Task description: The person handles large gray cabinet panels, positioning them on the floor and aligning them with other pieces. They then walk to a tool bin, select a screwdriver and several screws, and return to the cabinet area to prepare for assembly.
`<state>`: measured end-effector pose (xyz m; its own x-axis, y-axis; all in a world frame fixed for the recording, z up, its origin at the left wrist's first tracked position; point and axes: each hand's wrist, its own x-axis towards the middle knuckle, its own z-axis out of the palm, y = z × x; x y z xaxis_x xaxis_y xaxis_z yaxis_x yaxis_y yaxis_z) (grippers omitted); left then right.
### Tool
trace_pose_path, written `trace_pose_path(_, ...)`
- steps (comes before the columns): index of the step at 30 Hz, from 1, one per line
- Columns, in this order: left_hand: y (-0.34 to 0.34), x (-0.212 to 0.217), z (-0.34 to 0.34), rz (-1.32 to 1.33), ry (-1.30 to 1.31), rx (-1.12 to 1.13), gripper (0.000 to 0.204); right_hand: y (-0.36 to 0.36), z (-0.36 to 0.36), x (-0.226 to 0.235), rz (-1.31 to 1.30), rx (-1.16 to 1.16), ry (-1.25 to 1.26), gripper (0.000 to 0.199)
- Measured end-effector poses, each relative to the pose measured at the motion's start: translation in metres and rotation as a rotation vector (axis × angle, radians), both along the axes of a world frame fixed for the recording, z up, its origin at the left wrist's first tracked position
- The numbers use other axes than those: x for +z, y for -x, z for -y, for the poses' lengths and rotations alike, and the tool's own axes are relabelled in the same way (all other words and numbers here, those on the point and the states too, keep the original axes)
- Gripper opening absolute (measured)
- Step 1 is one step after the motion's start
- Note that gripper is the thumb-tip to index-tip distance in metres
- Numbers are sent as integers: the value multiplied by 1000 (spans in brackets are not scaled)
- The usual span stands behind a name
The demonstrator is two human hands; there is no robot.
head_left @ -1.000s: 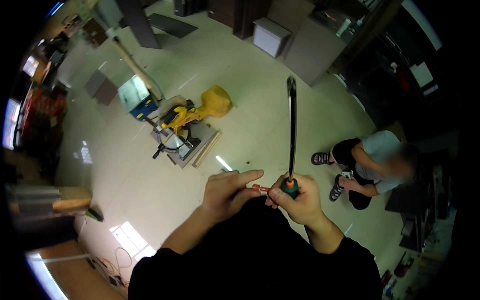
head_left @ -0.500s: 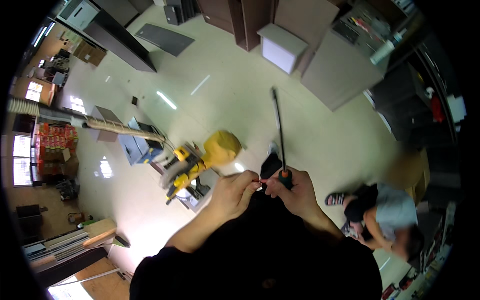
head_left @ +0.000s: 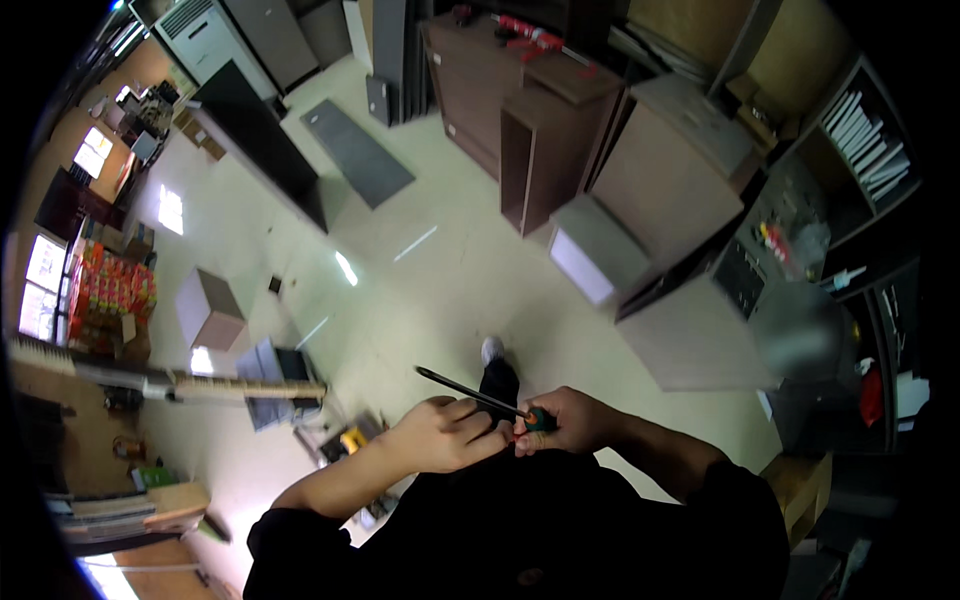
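Observation:
My right hand point(head_left: 578, 418) is closed round the green and orange handle of a screwdriver point(head_left: 468, 391). Its long dark shaft points to the left and away from me, passing above the fingers of my left hand point(head_left: 442, 434). That left hand is curled closed in front of my body, its fingertips meeting those of the right. A tiny reddish thing shows between the fingertips, too small to name.
Ahead on the pale floor stand brown cabinet carcasses point(head_left: 530, 140) and a grey box with a white face point(head_left: 600, 245). A dark board point(head_left: 357, 152) lies further left. A yellow-marked saw point(head_left: 352, 440) is partly behind my left forearm. Shelving lines the right side.
The screwdriver's shaft has swung from pointing away to pointing left across my left hand. Both hands sit lower in view. The view has shifted; the other person at the right has left it.

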<state>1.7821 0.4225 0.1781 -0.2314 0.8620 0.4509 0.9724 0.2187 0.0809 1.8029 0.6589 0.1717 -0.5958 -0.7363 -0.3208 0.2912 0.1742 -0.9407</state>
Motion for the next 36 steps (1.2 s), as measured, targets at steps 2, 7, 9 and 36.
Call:
trace_pose_path(2, 56, 8, -6, 39, -28, 34, 11, 50, -3, 2, -42, -91, -3, 14)
trace_pose_path(7, 200, 6, -12, 154, -55, 66, 8, 182, -3, 21, -333, -239, -166, 15)
trace_pose_path(9, 246, 6, -16, 203, -69, 122, 10, 231, -3, 25, -434, -280, -247, 14)
trace_pose_path(36, 966, -152, 53, 2579, -1145, 615, 39, 960, 57, -62, -33, -496, -25, 18)
